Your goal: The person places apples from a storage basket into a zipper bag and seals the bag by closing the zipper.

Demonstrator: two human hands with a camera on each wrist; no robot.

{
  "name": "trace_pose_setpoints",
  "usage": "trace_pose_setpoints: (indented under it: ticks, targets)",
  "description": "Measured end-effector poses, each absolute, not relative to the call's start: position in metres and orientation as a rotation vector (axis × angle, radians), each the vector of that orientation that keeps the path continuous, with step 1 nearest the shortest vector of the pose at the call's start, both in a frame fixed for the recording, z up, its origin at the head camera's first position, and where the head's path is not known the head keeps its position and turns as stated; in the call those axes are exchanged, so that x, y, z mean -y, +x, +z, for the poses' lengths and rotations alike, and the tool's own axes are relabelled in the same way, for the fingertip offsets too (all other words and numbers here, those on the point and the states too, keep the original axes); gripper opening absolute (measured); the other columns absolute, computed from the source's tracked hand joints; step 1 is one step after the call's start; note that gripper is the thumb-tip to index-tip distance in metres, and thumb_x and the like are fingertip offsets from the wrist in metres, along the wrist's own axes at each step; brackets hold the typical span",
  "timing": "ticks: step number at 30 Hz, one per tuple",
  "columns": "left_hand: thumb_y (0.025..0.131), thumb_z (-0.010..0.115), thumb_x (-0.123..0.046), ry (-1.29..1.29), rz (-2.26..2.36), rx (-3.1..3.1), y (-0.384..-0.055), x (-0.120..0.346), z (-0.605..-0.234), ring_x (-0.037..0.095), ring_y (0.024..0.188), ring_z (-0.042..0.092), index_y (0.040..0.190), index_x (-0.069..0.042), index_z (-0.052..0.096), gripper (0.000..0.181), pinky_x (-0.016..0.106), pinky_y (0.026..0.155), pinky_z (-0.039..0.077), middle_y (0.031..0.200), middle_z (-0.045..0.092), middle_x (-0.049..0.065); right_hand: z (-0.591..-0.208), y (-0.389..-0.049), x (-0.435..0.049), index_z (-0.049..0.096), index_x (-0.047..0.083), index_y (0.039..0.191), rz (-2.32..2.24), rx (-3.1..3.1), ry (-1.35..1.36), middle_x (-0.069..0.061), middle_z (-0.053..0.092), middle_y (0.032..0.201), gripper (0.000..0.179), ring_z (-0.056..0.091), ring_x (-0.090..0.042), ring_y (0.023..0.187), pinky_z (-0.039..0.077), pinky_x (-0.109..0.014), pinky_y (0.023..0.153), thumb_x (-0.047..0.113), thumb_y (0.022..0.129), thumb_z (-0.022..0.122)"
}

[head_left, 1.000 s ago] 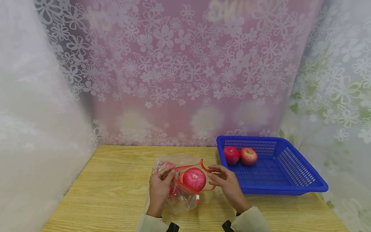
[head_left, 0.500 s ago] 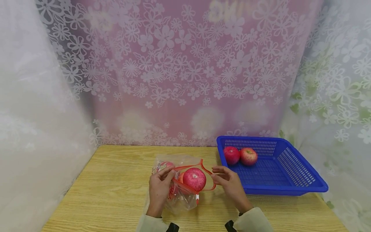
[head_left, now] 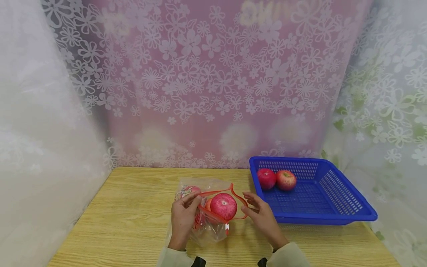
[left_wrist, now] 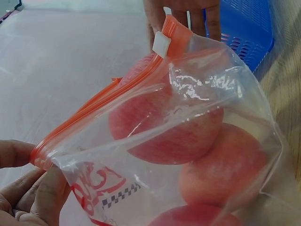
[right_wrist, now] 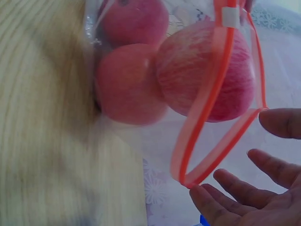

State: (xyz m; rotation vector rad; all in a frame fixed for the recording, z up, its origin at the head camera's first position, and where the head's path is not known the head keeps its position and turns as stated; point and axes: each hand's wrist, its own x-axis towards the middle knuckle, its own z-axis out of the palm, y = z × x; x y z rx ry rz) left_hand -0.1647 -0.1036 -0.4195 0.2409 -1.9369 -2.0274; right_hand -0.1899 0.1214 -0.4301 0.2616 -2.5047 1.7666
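A clear zip bag (head_left: 211, 231) with an orange rim and red print stands on the table, its mouth spread wide. One red apple (head_left: 223, 206) sits at the opening, and more apples (left_wrist: 223, 165) show through the plastic below it. My left hand (head_left: 182, 218) pinches the rim's left end between thumb and fingers. At the opposite end, my right hand (head_left: 265, 218) has its fingers extended and spread. In the right wrist view, the right thumb and a fingertip touch or nearly touch the orange zip strip (right_wrist: 207, 101). A white slider (left_wrist: 161, 44) sits on the strip.
A blue plastic basket (head_left: 320, 218) stands to the right, close to my right hand. Two apples (head_left: 276, 179) lie in its left corner. The wooden table (head_left: 126, 207) extends to the left of the bag. A floral curtain (head_left: 213, 92) hangs behind.
My right hand shifted slightly right and has since come back a little left, its fingers parting more at the bag's rim. The left hand and the apples stay where they were.
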Motion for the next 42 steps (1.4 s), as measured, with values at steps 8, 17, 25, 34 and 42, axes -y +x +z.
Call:
trace_pose_setpoints:
  ticks: [8,17,25,34,42]
  targets:
    - [0.092,0.066,-0.012,0.224,-2.016,1.937,-0.163,0.104,-0.419,0.018,0.091,0.067,0.112,0.007,0.068,0.028,0.022,0.07,0.056,0.108,0.069,0.019,-0.44,-0.187,-0.119,0.047,-0.008,0.135,1.754,2.492,0.326,-0.029,0.05,0.133,0.046,0.047,-0.044,0.124,0.042,-0.055,0.099,-0.002,0.091,0.06]
    - [0.092,0.066,-0.011,0.249,-2.026,1.935,-0.163,0.103,-0.418,0.014,0.089,0.067,0.112,0.005,0.069,0.026,0.02,0.071,0.055,0.108,0.07,0.017,-0.456,-0.192,-0.118,0.048,-0.006,0.134,1.793,2.554,0.211,-0.024,0.052,0.127,0.042,0.058,-0.036,0.105,0.051,-0.04,0.083,-0.002,0.093,0.056]
    - [0.092,0.066,-0.012,0.243,-2.036,1.931,-0.164,0.105,-0.419,0.015,0.09,0.067,0.111,0.006,0.069,0.027,0.021,0.069,0.055,0.108,0.069,0.018,-0.469,-0.198,-0.117,0.05,-0.011,0.118,1.965,2.501,0.12,-0.015,0.054,0.09,0.026,0.059,-0.023,0.068,0.055,-0.035,0.06,-0.008,0.092,0.051]
    - [0.092,0.065,-0.013,0.256,-1.988,1.969,-0.163,0.105,-0.418,0.022,0.094,0.067,0.111,0.004,0.07,0.026,0.024,0.075,0.056,0.11,0.069,0.016,-0.477,-0.203,-0.118,0.052,-0.012,0.12,2.063,2.446,0.061,-0.009,0.053,0.07,0.027,0.056,-0.02,0.053,0.049,-0.029,0.046,-0.006,0.094,0.05]
    - [0.093,0.065,-0.015,0.264,-1.968,1.985,-0.163,0.108,-0.418,0.024,0.096,0.067,0.111,0.002,0.07,0.026,0.027,0.078,0.055,0.11,0.069,0.015,-0.476,-0.203,-0.115,0.055,-0.009,0.121,2.094,2.4,0.053,-0.009,0.054,0.067,0.028,0.056,-0.022,0.053,0.05,-0.033,0.045,-0.006,0.094,0.051]
